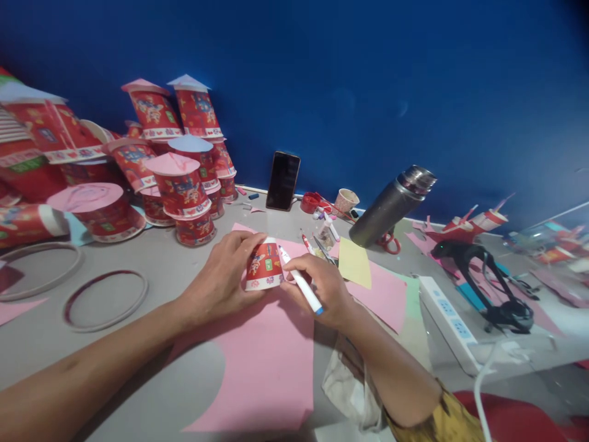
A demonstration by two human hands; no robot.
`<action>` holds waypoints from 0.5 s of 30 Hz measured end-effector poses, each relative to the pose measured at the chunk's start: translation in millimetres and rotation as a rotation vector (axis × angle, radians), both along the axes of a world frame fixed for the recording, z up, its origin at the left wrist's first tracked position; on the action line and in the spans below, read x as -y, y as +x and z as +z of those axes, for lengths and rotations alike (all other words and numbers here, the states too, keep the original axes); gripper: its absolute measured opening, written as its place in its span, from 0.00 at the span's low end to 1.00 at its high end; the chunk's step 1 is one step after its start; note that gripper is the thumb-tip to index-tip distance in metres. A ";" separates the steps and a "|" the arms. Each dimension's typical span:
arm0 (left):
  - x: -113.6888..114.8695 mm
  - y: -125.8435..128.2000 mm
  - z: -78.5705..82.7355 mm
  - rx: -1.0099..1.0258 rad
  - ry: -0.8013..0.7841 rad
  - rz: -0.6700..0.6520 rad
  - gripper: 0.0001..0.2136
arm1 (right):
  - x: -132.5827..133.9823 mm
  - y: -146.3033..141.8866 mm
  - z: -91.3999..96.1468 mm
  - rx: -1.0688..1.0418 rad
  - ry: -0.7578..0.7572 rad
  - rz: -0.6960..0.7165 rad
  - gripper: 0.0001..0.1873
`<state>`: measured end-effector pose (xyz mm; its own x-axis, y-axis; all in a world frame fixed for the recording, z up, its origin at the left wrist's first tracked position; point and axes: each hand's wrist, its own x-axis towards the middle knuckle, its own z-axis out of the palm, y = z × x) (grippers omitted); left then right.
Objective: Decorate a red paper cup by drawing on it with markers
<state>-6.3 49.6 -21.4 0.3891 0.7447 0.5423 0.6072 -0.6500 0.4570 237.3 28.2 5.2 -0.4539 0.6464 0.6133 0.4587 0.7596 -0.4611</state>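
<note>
In the middle of the head view, my left hand (pixel 225 267) is closed around the side of a red printed paper cup (pixel 265 265), whose white rim faces down. A white marker pen (pixel 304 287) with a blue end is pinched in my right hand (pixel 322 288). Its tip lies close to the cup's right side; I cannot tell whether it touches. Beneath both hands spreads a sheet of pink paper (pixel 271 368) with a curved piece cut out of its left edge.
Stacked red cups with paper cone tops (pixel 179 190) fill the left back. Two rings (pixel 105 301) lie in front of them. A phone (pixel 283 181) leans on the blue wall. Rightward are a dark flask (pixel 386 205), yellow paper (pixel 354 263), a power strip (pixel 448 319) and a black stand (pixel 483 285).
</note>
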 end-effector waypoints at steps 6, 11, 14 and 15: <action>0.8 0.6 4.8 0.004 -0.011 -0.005 0.32 | -1.2 -3.2 -7.4 -0.002 0.049 0.046 0.07; -0.5 1.1 -0.2 0.007 -0.022 -0.003 0.33 | 1.2 -5.8 -12.5 0.020 0.089 0.024 0.07; -1.3 0.1 -5.4 0.020 -0.047 0.000 0.34 | 0.2 -4.7 -15.5 0.059 0.138 0.014 0.11; -1.6 -0.7 -7.0 0.038 -0.056 0.006 0.36 | -0.3 -4.3 -16.0 0.068 0.156 0.012 0.12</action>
<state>-7.0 51.2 -28.4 0.3640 0.7767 0.5140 0.5926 -0.6189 0.5155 233.0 28.5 -10.7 -0.5049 0.5405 0.6730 0.4758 0.8248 -0.3055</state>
